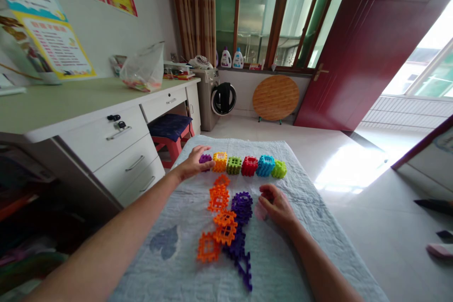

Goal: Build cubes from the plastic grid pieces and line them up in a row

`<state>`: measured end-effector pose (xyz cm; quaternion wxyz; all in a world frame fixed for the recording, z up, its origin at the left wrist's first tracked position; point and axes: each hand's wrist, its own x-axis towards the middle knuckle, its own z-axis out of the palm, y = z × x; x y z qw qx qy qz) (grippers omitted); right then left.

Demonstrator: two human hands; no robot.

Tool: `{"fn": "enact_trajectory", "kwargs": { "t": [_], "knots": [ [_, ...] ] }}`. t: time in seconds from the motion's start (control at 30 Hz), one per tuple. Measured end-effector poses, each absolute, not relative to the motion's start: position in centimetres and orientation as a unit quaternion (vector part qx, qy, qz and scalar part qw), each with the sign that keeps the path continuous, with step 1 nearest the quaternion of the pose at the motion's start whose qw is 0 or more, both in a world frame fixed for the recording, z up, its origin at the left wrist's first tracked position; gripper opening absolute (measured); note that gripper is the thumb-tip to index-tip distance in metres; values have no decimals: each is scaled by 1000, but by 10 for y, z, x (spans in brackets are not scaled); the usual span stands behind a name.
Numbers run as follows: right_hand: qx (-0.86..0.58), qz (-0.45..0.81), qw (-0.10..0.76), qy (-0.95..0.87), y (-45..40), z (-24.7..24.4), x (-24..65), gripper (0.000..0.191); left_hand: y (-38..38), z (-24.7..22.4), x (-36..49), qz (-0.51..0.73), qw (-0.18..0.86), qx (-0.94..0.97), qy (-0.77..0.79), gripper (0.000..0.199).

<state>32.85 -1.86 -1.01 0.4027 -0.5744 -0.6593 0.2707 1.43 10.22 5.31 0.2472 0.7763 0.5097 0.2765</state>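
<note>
A row of interlocking plastic blocks stands across the cloth-covered table (170, 219). At its left end, my left hand (193, 164) is closed around a purple block (205, 159), thumb in front and fingers behind. Rightward follow a yellow block (220, 162), a green block (234, 165), a red block (249, 166), a blue block (265, 165) and a lime block (279, 169). Nearer me lie loose orange pieces (218, 199) and purple pieces (242, 205), partly overlapping. My right hand (279, 205) hovers right of the purple pieces, fingers loosely curled and apart, holding nothing visible.
Left of the table is a white desk (102, 96) with drawers and a plastic bag (145, 68) on top. A red stool (171, 134) sits beneath it. Farther back are a washing machine (206, 99), a round wooden tabletop (276, 97) and a red door (357, 47).
</note>
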Motion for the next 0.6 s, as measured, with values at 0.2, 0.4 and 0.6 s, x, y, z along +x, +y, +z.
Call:
{"fn": "enact_trajectory", "kwargs": {
  "t": [0.2, 0.4, 0.6],
  "knots": [
    [-657, 116, 517, -535, 11, -7, 360, 26, 146, 34, 16, 139, 214, 787, 561, 75],
    [-683, 74, 383, -617, 72, -2, 405, 85, 149, 34, 23, 115, 201, 796, 559, 42],
    [-662, 140, 236, -698, 95, -1, 415, 72, 124, 37, 13, 143, 172, 780, 584, 43]
  ]
}}
